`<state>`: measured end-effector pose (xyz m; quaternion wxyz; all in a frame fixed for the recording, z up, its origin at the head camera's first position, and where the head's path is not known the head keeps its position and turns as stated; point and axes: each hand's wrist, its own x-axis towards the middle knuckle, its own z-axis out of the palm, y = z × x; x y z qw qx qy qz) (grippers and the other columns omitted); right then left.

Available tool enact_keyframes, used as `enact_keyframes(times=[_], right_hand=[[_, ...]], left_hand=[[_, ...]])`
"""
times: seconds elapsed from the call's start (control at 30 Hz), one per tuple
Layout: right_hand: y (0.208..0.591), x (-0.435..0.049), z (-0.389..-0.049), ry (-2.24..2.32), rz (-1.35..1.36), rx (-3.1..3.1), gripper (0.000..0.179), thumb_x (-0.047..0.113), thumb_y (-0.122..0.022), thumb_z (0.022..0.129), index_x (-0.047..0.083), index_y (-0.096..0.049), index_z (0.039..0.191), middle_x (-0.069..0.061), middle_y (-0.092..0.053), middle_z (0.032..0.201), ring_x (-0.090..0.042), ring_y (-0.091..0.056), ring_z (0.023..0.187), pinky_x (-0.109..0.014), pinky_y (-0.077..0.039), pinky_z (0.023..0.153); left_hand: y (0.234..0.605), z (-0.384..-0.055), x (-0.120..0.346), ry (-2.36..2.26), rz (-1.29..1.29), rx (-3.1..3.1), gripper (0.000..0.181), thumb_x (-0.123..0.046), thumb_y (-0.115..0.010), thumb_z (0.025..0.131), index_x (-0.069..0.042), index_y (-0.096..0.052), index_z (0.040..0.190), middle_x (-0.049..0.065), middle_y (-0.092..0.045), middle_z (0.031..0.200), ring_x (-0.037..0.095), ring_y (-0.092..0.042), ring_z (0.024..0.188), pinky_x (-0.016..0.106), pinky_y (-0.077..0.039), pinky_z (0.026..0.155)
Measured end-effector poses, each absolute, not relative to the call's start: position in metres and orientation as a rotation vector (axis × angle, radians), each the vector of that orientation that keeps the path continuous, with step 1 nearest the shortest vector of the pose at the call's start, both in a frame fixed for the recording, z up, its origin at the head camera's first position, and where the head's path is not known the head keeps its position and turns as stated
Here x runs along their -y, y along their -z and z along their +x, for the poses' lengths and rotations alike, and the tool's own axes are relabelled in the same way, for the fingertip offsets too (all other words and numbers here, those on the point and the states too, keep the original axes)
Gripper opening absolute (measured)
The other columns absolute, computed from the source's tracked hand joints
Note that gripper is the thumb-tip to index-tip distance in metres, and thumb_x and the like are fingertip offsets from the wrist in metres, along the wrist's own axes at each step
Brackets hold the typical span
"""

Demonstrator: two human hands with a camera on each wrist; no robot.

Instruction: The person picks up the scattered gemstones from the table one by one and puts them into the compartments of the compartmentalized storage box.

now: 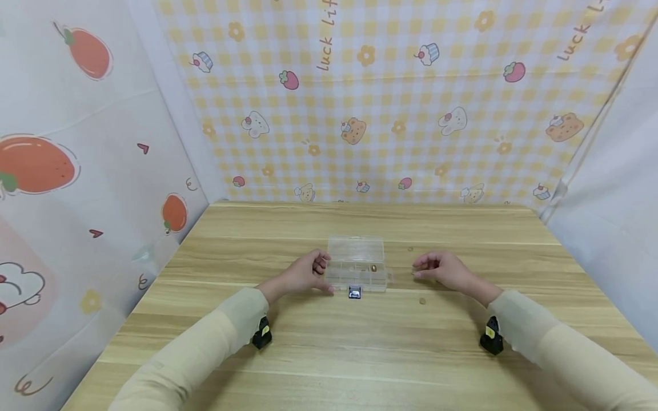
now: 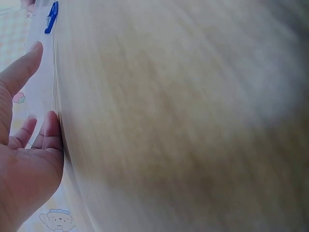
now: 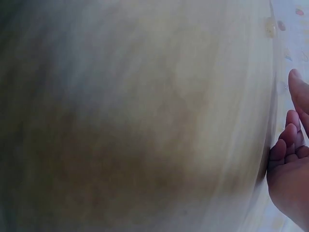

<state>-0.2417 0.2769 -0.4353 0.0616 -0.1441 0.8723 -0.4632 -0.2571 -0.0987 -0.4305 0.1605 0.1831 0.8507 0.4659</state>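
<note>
Sleeves (image 1: 185,354) foremost; open box (image 1: 339,279) at left hand (image 1: 304,271).
Thumb and fingers, wide apart, hold its end, presumably steadying it; right hand (image 1: 446,269), fingertips near thumb, between discs (image 1: 422,301), cannot tell whether pinching one.

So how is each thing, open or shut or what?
Clear box: open
Lid: tipped back
Blue clasp: unfastened
Gold piece: inside the box
Two small round pieces: outside the box
Left hand: holding the box's left end
Right hand: bent fingers, can't tell if holding anything
</note>
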Motion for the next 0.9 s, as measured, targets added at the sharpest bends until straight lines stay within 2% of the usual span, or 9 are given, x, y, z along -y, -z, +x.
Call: enact_keyframes(times=[0.33, 0.63, 0.9], right_hand=[[0.4379, -0.2720, -0.2448, 1.361, -0.415, -2.628, 0.027, 0.011, -0.078, 0.083, -0.002, -0.069, 0.105, -0.006, -0.059, 0.084, -0.016, -0.048, 0.068, -0.024, -0.042, 0.053], [0.4415, -0.2704, -0.2473, 1.292, -0.426, -2.692, 0.021, 0.011, -0.078, 0.082, 0.000, -0.071, 0.099, -0.003, -0.060, 0.082, -0.017, -0.048, 0.070, -0.025, -0.040, 0.060], [0.4436, -0.2707, -0.2485, 1.263, -0.437, -2.718, 0.018, 0.010, -0.077, 0.083, 0.001, -0.072, 0.098, -0.001, -0.061, 0.081, -0.017, -0.048, 0.070, -0.026, -0.040, 0.060]], left_hand=[[0.4314, -0.2578, 0.0997, -1.332, 0.519, -2.426, 0.071, -0.008, -0.090, 0.066, -0.003, -0.049, 0.125, 0.008, -0.051, 0.109, 0.021, -0.049, 0.096, 0.033, -0.046, 0.084], [0.4309, -0.2579, 0.0994, -1.336, 0.528, -2.428, 0.071, -0.008, -0.090, 0.066, -0.003, -0.049, 0.124, 0.008, -0.050, 0.109, 0.021, -0.048, 0.096, 0.033, -0.046, 0.084], [0.4309, -0.2584, 0.0996, -1.324, 0.540, -2.431, 0.071, -0.008, -0.090, 0.067, -0.003, -0.049, 0.124, 0.008, -0.050, 0.108, 0.020, -0.048, 0.095, 0.032, -0.046, 0.083]])
